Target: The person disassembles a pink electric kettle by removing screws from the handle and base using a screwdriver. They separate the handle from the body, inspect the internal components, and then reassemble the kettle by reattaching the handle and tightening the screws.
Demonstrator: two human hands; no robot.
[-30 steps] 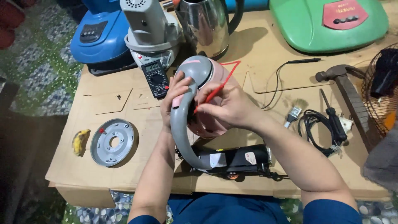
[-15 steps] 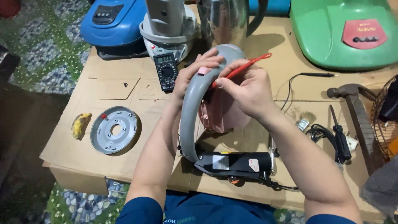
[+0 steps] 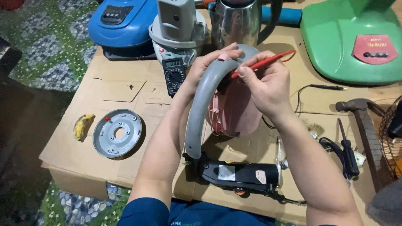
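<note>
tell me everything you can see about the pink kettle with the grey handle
The kettle has a pale pink body that looks like plastic, and a long curved grey handle arching over it. It is tipped over, off upright, above the cardboard sheet, in front of a steel kettle. The left hand grips the top of the handle; the right hand holds a red probe with its tip at the handle's top. Thin wires hang by the body.
</note>
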